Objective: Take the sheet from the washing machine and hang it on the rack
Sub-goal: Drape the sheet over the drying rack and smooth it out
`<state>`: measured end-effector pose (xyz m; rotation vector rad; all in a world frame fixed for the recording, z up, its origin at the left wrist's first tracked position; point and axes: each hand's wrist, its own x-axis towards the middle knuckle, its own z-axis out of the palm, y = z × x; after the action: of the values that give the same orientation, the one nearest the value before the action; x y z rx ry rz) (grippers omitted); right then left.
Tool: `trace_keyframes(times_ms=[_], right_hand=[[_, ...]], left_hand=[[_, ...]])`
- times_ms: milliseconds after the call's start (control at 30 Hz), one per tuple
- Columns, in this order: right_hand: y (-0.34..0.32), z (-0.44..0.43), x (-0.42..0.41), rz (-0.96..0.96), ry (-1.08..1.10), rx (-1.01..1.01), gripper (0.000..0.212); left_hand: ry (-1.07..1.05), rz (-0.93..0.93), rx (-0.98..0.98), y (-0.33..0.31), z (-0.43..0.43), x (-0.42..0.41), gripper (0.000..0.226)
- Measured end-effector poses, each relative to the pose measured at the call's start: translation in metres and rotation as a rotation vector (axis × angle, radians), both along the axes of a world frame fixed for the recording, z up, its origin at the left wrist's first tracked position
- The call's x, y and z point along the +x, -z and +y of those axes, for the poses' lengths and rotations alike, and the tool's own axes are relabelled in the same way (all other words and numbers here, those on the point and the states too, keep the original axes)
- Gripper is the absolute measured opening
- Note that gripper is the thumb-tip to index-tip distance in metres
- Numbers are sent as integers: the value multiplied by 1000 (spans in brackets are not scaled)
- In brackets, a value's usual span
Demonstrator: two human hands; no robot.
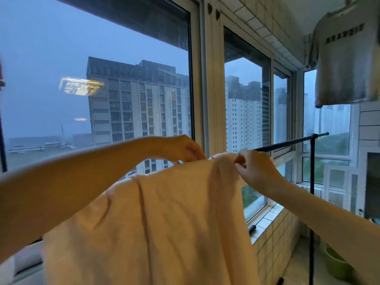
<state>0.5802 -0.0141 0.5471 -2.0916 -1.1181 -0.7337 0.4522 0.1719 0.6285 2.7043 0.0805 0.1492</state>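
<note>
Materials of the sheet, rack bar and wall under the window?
The sheet looks like soft matte fabric, perhaps cotton: it drapes and creases. The rack bar is likely dark painted metal: thin, straight. The wall is pale glazed tile, going by grout lines.

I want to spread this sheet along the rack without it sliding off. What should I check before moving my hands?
1. The left hand pinches the sheet at its top fold: ok.
2. The right hand pinches the sheet beside it: ok.
3. The rack bar is bare to the right for spreading: ok.
4. Sheet draped over the bar: cannot tell, fabric hides it.
5. Lower hem off the floor: cannot tell, out of view.
6. The hanging T-shirt is apart from the sheet: ok.
</note>
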Motion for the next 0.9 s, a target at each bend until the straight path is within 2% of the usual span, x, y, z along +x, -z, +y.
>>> trace_keyframes(times_ms=[167, 367, 467, 567, 633, 700, 800, 833, 900], right_hand=[[2, 12, -73, -68, -177, 12, 6], [11, 35, -175, 44, -385, 35, 3], [18, 41, -221, 87, -483, 100, 13], [28, 47, -256, 98, -553, 80, 14], [34, 51, -272, 117, -542, 41, 21], [40, 56, -286, 112, -487, 24, 34], [46, 67, -301, 58, -344, -2, 52], [48, 70, -303, 49, -301, -11, 52], [48, 75, -306, 56, -272, -24, 36]], left_hand=[[-40, 33, -68, 2, 11, -66, 22], [-91, 41, -185, 7, 42, -155, 16], [-115, 55, -200, 13, 59, -195, 17], [-124, 84, -333, 25, 72, -228, 19], [-84, 153, -416, 33, 76, -244, 23], [-71, 196, -396, 41, 78, -255, 27], [-83, 161, -457, 53, 81, -258, 23], [-92, 134, -498, 56, 81, -257, 21], [-128, 72, -522, 62, 81, -253, 19]])
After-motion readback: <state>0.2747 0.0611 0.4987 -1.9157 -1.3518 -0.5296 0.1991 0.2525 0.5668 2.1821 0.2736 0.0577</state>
